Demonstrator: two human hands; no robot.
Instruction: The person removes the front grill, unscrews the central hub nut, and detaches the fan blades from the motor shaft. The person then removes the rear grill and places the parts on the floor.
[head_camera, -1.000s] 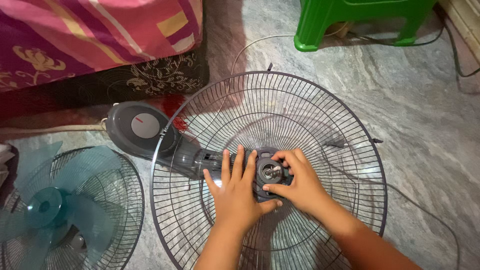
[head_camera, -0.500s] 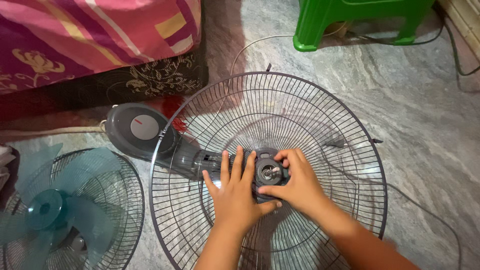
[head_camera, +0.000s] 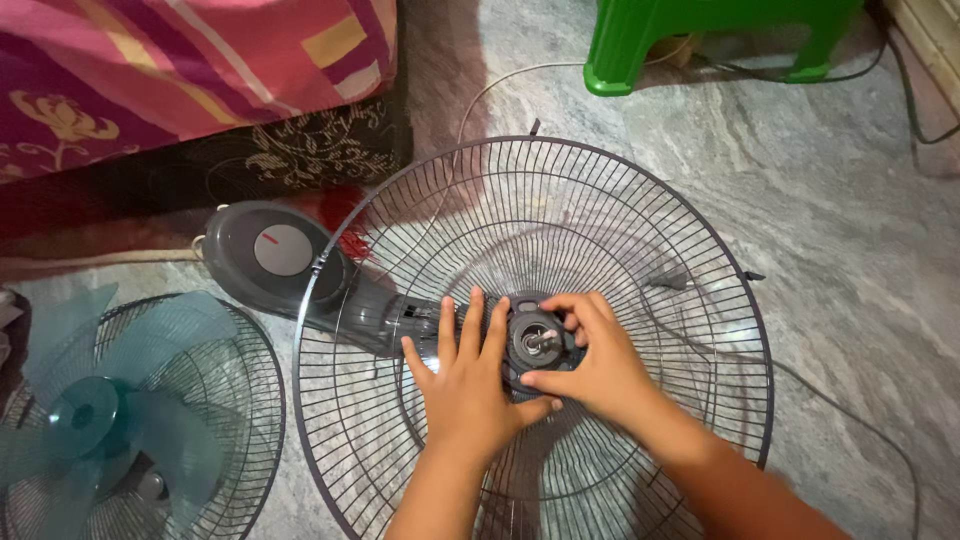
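- Left hand (head_camera: 463, 385), near centre: palm down, fingers spread flat on the wire fan guard (head_camera: 640, 230). Open grip, closed on nothing; fingertips reach the left edge of the hub.
- Right hand (head_camera: 600, 370), just right of it: thumb and fingers curled around the dark round locking ring (head_camera: 537, 342) at the guard's centre. Grip closed on the ring; thumb on its near edge, fingers over the far right edge.
- A metal motor shaft (head_camera: 541, 339) stands up through the middle of the ring, between the two hands.
- Fan guard lies face up on the grey marbled floor (head_camera: 850, 230), filling the centre of the view.
- Grey motor housing (head_camera: 375, 315) runs under the guard toward the left, ending in a round grey base (head_camera: 270, 255) with a lighter disc on top.
- Near left: a second guard (head_camera: 250, 400) on the floor, holding a translucent teal fan blade (head_camera: 110, 400).
- Thin cable (head_camera: 495, 90) trails across the floor beyond the guard.
- Far left: bed edge with striped pink cloth (head_camera: 190, 60) over a dark patterned side.
- Far right: green plastic stool (head_camera: 640, 40), legs on the floor.
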